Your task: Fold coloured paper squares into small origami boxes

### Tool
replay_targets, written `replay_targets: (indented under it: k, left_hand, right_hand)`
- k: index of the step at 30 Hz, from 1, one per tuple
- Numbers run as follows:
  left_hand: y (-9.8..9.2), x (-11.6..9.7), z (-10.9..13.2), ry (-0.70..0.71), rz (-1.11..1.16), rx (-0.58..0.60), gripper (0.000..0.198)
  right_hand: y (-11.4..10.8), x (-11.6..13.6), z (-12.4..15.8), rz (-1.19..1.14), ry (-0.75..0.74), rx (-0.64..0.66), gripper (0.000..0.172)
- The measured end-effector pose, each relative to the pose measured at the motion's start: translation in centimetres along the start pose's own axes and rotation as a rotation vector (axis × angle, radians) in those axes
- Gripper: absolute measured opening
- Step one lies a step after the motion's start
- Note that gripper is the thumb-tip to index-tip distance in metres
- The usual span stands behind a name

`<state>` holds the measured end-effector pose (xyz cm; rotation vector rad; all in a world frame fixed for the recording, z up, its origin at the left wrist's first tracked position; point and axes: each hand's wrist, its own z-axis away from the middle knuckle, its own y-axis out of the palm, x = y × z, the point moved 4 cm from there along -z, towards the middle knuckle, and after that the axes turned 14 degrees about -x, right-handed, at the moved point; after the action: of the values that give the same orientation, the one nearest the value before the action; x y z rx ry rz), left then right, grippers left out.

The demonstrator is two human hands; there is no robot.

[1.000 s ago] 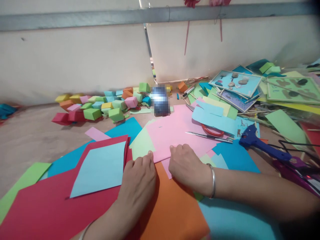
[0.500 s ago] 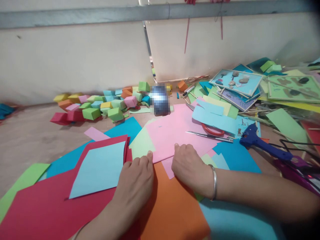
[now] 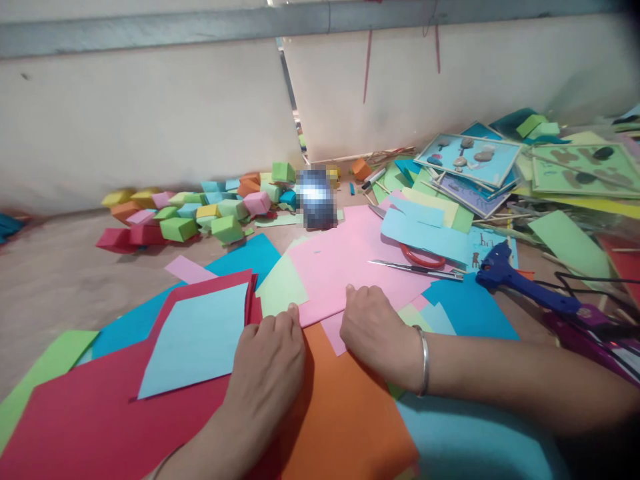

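Both hands are at the near edge of a pink sheet of paper (image 3: pixel 350 247), which looks folded along that edge. My left hand (image 3: pixel 273 353) is closed with its thumb at the left end of the fold. At the right end, my right hand (image 3: pixel 377 333) is closed too, curled fingers on the paper and a bangle at the wrist. Under the hands lies an orange sheet (image 3: pixel 345 413). Beside my left hand, a light blue square of paper (image 3: pixel 195 343) rests on red paper (image 3: pixel 100 413). The fingertips are partly hidden.
Beyond the pink sheet lie a craft knife (image 3: pixel 415 269) and red-handled scissors (image 3: pixel 423 258), partly covered by light blue paper. A blue glue gun (image 3: pixel 530 287) with its cord is at the right. Several coloured paper cubes (image 3: pixel 180 227) and framed pictures (image 3: pixel 470 160) sit by the wall.
The whole view has shifted slightly, so things appear a little further left. Both hands stay on the pink sheet's edge, with hardly any movement.
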<state>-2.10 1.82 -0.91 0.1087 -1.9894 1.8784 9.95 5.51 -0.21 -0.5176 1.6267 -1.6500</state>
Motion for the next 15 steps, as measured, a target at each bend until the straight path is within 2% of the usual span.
replay_targets:
  k: [2, 4, 6, 8, 10, 15]
  left_hand:
    - [-0.4, -0.2, 0.0, -0.007, -0.017, -0.102, 0.045]
    - [-0.9, -0.5, 0.2, 0.002, -0.049, -0.273, 0.042]
    - [-1.1, -0.9, 0.6, 0.059, -0.048, -0.464, 0.044]
    - [-0.9, -1.4, 1.1, 0.133, 0.008, -0.593, 0.047]
    - [-0.2, -1.7, 1.3, 0.183, 0.083, -0.607, 0.048]
    - [1.0, -1.7, 0.7, 0.16, 0.155, -0.381, 0.049]
  right_hand:
    - [0.0, 0.0, 0.0, -0.005, -0.003, -0.007, 0.027]
    - [0.0, 0.1, 0.1, -0.001, 0.0, -0.014, 0.026]
    - [0.0, 0.1, 0.1, 0.009, 0.001, -0.023, 0.027]
    - [0.0, 0.1, 0.1, 0.014, -0.003, -0.035, 0.029]
    - [0.0, 0.1, 0.1, 0.012, 0.001, -0.046, 0.029]
    - [0.1, 0.0, 0.1, -0.009, 0.009, -0.041, 0.029]
